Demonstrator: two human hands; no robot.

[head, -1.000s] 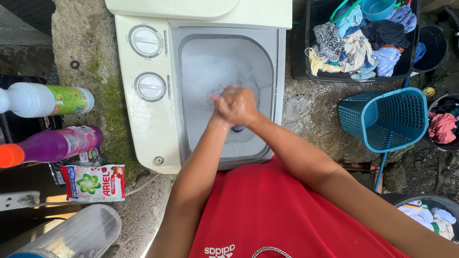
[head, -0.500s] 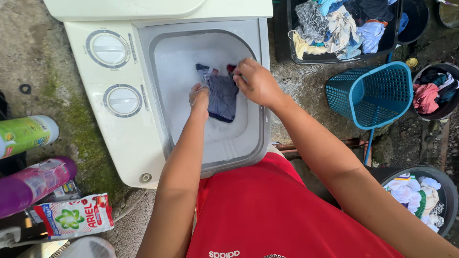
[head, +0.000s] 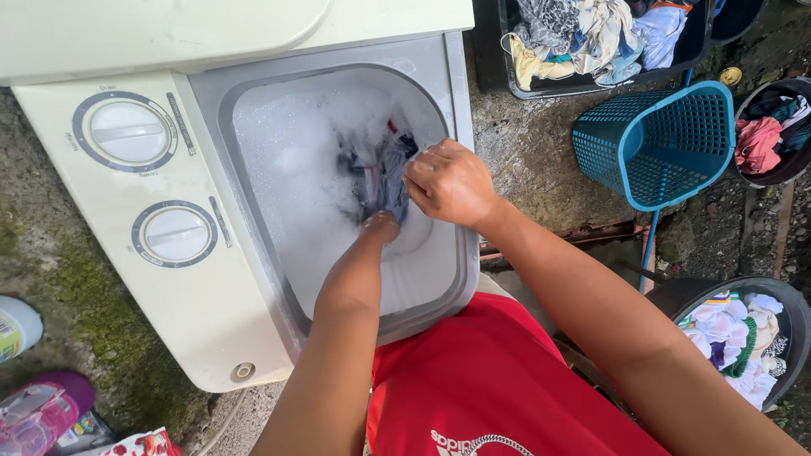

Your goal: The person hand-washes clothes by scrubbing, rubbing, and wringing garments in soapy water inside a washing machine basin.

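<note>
The right hand [head: 449,183] is closed around the upper edge of a dark blue garment [head: 380,177], gripping it just above the suds. The left hand [head: 380,226] is sunk in foamy water right under the cloth, touching it; whether its fingers are curled or spread cannot be told. The garment lies bunched between both hands, at the right side of the tub [head: 253,118] of a white washing machine [head: 101,253]. To the right stands a teal plastic basket [head: 667,143], and beyond it a dark bin of mixed clothes [head: 591,38].
</note>
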